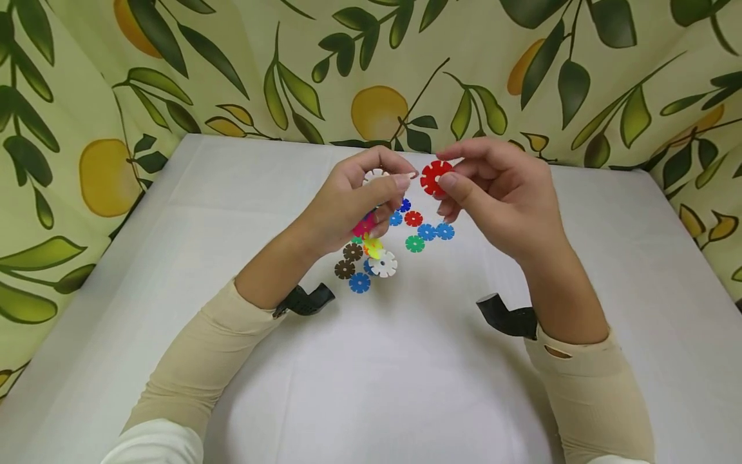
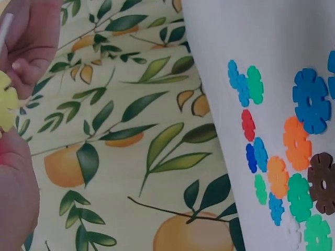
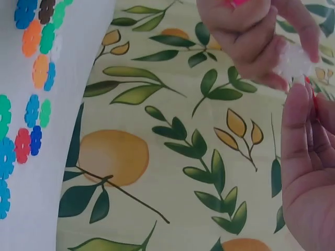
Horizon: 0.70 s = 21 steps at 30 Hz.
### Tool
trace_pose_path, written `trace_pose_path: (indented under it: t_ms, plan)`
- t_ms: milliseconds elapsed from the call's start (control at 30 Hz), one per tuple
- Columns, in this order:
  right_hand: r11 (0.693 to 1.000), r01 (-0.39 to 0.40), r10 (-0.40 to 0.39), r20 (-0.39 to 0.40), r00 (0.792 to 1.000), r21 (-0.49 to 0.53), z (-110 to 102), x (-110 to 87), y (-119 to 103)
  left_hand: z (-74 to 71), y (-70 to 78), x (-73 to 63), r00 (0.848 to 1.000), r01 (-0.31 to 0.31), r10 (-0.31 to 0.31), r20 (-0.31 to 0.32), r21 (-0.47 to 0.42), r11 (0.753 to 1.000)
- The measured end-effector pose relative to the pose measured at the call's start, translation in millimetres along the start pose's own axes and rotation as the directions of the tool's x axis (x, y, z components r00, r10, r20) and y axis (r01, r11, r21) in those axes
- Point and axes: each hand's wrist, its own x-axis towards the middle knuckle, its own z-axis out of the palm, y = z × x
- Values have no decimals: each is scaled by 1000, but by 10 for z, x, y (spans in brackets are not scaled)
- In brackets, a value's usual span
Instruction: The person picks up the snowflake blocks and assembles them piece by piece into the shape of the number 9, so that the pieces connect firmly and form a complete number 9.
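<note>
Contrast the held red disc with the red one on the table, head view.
Held red disc: raised, pinched by the right hand; table red disc: lying flat on the table.
Held red disc: partly covered; table red disc: unheld.
Both: red, notched rims.

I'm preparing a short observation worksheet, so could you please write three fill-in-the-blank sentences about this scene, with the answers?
The person's right hand pinches a ____ notched disc.
In the head view, exactly ____ brown discs show.
The table top is ____ in colour.
Missing words: red; two; white.
</note>
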Motion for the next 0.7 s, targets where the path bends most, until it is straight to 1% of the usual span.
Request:
trace_pose_path:
  t_ms: [67, 167, 300, 400, 533, 633, 700]
  plan:
    - [999, 32, -32, -28, 999, 5, 44, 5, -27, 11, 2, -14, 1000, -24, 23, 4, 80, 997]
    - [998, 65, -63, -50, 997, 25, 71, 8, -41, 36, 9, -22, 998, -51, 45, 37, 185, 981]
    - [995, 96, -96, -54, 994, 2, 56, 6, -50, 62, 15, -19, 993, -90, 66, 96, 272, 958]
    - [993, 114, -116, -53, 992, -34, 61, 0, -50, 65, 12, -21, 989, -107, 71, 131, 290, 951]
    - [988, 126, -132, -70, 989, -90, 130, -21, -32, 49, 23, -30, 985, -115, 66, 160, 319, 941]
    - [988, 113, -122, -85, 989, -109, 196, -39, -4, 28, 39, -36, 983, -120, 65, 170, 337, 934]
    - [989, 103, -113, -96, 989, -103, 229, -45, 19, 15, 43, -33, 982, -124, 66, 178, 337, 933]
